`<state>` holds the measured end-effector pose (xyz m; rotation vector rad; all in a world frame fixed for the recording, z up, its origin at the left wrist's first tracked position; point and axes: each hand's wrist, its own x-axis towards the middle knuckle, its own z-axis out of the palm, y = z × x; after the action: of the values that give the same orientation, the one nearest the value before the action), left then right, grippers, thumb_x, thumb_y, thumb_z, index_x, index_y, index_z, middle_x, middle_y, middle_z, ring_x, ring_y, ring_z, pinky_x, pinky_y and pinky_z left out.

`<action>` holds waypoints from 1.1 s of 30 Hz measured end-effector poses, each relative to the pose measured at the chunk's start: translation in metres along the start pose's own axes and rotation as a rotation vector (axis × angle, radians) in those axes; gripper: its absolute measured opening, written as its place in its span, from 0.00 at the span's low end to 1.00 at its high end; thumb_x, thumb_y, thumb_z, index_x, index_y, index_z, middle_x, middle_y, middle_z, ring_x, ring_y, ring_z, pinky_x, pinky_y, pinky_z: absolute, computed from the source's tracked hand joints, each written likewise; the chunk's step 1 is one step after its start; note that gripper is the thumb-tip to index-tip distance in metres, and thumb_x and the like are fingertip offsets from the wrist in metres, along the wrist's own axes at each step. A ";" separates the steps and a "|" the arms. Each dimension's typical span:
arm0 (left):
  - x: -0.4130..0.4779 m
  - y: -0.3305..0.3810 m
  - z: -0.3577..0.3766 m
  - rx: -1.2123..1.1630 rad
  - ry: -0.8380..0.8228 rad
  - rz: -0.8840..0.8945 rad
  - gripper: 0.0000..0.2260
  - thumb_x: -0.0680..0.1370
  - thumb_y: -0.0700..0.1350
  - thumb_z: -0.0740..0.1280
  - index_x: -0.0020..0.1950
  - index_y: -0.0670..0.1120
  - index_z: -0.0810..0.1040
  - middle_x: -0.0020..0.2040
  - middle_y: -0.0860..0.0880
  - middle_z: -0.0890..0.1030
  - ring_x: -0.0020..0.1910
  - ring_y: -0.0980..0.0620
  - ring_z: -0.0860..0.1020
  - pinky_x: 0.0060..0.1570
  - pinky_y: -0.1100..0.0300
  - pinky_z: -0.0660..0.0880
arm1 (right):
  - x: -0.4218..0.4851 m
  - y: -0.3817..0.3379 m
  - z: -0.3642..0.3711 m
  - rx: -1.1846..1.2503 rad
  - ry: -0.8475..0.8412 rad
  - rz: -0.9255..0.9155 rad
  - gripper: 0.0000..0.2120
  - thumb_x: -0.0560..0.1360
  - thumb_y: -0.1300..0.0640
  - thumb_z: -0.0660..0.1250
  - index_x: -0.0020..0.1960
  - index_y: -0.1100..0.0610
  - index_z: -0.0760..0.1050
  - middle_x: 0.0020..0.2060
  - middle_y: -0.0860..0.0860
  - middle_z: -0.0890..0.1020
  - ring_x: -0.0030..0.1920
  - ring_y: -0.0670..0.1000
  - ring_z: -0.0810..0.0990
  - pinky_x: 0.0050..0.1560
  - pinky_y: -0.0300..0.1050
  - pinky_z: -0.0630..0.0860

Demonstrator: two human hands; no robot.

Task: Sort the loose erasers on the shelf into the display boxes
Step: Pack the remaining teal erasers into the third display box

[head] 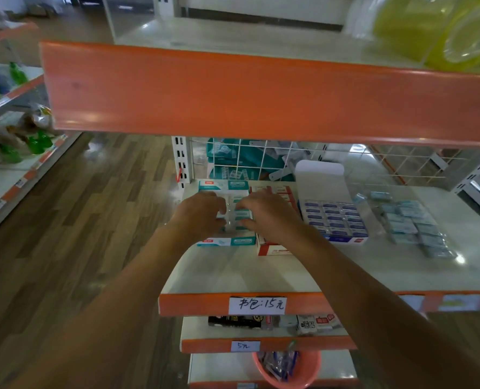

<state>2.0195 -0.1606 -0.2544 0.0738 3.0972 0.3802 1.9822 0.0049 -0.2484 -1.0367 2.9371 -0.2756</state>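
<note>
Both my hands reach into the teal-and-white display box at the left of the white shelf. My left hand has its fingers curled over the erasers at the box's left side. My right hand pinches a teal-wrapped eraser in the box's middle. A red-and-white display box sits just right of it, mostly hidden by my right hand. Further right stands a blue display box filled with rows of erasers. Several loose teal erasers lie in a pile at the shelf's right.
An orange-edged upper shelf overhangs the work area. A wire grid back panel stands behind the boxes, with teal cartons behind it. Lower shelves carry price tags and an orange basket. Wooden floor and another rack lie to the left.
</note>
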 end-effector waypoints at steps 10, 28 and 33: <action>0.033 0.098 0.008 -0.004 0.096 0.103 0.11 0.80 0.50 0.60 0.58 0.50 0.77 0.54 0.49 0.78 0.50 0.50 0.77 0.48 0.56 0.78 | -0.064 0.088 -0.031 -0.018 0.140 0.151 0.16 0.78 0.49 0.63 0.64 0.53 0.73 0.58 0.51 0.79 0.59 0.53 0.75 0.59 0.51 0.73; 0.088 0.289 0.050 -0.087 0.097 0.441 0.09 0.78 0.48 0.63 0.53 0.48 0.79 0.52 0.46 0.79 0.53 0.46 0.76 0.49 0.56 0.73 | -0.171 0.252 -0.051 -0.021 0.145 0.442 0.16 0.78 0.48 0.62 0.65 0.48 0.73 0.64 0.49 0.76 0.64 0.53 0.71 0.61 0.50 0.70; 0.098 0.324 0.070 -0.089 0.095 0.475 0.09 0.77 0.46 0.63 0.52 0.46 0.80 0.52 0.45 0.80 0.51 0.46 0.78 0.46 0.58 0.72 | -0.195 0.282 -0.045 -0.023 0.213 0.448 0.13 0.75 0.52 0.68 0.58 0.53 0.78 0.53 0.52 0.80 0.55 0.57 0.75 0.50 0.50 0.73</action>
<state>1.9383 0.1754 -0.2451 0.8198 3.1195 0.5419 1.9557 0.3494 -0.2609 -0.3439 3.2568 -0.3574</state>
